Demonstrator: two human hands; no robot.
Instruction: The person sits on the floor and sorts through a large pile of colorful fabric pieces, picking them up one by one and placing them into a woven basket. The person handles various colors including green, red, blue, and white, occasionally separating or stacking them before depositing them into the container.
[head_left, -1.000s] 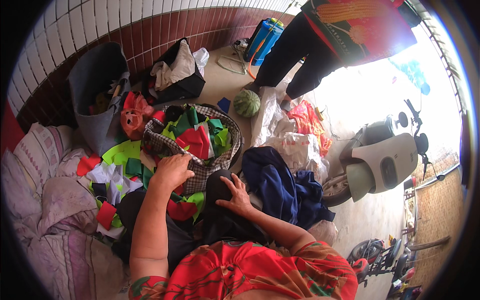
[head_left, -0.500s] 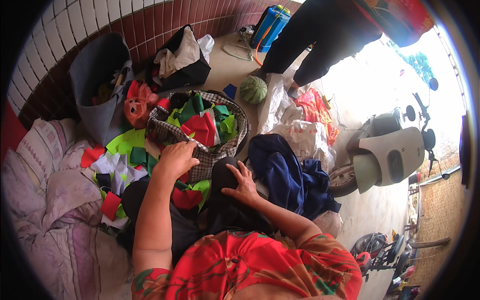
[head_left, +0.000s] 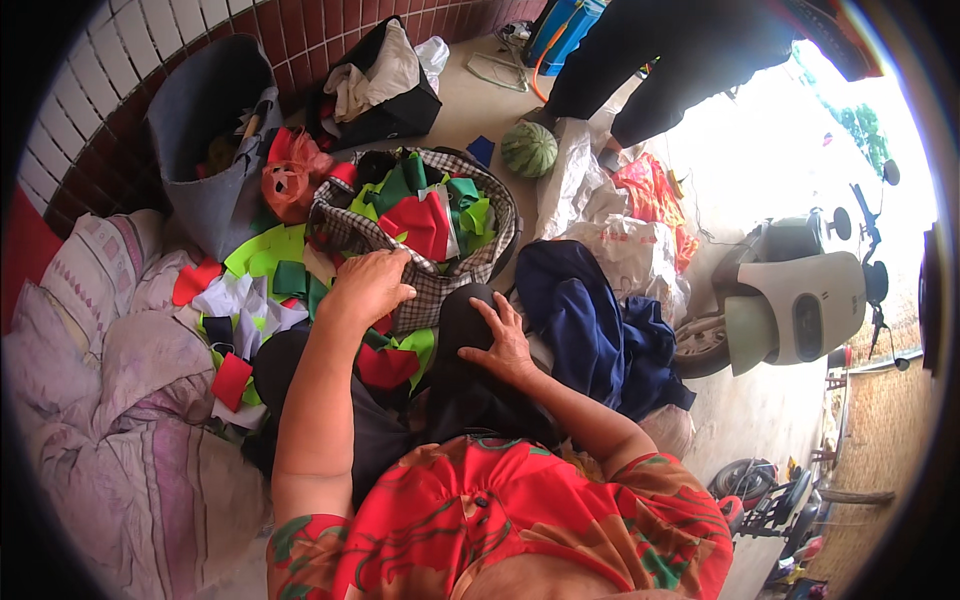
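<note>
In front of me stands a black-and-white checked fabric bag (head_left: 428, 290), its mouth wide and full of red, green and lime fabric scraps (head_left: 415, 228). My left hand (head_left: 372, 288) lies at the bag's near rim, its thumb apart from the fingers; I see nothing held in it, though the finger ends are partly hidden. My right hand (head_left: 503, 342) rests with spread fingers on my dark-trousered knee (head_left: 465, 315), just right of the bag, and holds nothing. More scraps (head_left: 250, 305) in lime, white, red and green are heaped left of the bag.
Bundled pale bedding (head_left: 150, 400) fills the left. Behind stand a grey felt bin (head_left: 205, 150) and a black bag (head_left: 400, 110). A watermelon (head_left: 529, 149), plastic bags (head_left: 625, 260) and navy cloth (head_left: 600, 330) lie to the right. Another person's legs (head_left: 640, 70) and a scooter (head_left: 800, 300) are beyond.
The whole view has shifted, with the scene sitting slightly higher and to the right. Both hands keep their places by the bag and on the knee. The other person's upper clothing shows less.
</note>
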